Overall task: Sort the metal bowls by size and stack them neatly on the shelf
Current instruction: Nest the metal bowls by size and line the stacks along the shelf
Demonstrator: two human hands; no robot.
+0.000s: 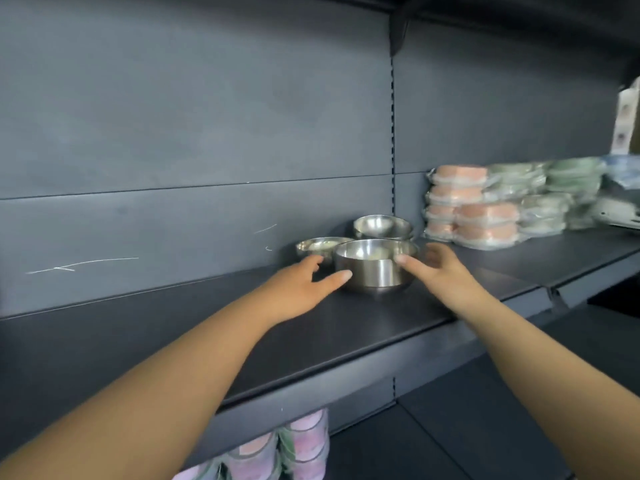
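Oddly, much of the scene is smearing with motion: the wrapped packs point(485, 209) stacked to the right of the front bowl point(375, 268) are blurring into pink and green bands, and what they hold is not clear. Below the shelf point(138, 341), more wrapped pinkish goods point(298, 441) are being cut off by the shelf edge and the picture's bottom.

Three steel bowls are sitting on the dark shelf near its back panel. The front bowl is looking the tallest, shiny, with straight sides and a rounded base. Behind and left of it, a shallow bowl point(317, 245) is partly hiding behind the left hand point(301, 289). Behind and right of the front bowl, a third bowl point(381, 227) is sitting closest to the back panel; it may be resting on another, but that is hard to tell.

Both bare arms are reaching forward. The left hand is spreading open, thumb tip at the front bowl's left side, fingers toward the shallow bowl. The right hand point(436, 268) is opening too, thumb at the front bowl's right wall, fingers curving behind. Neither is gripping firmly.
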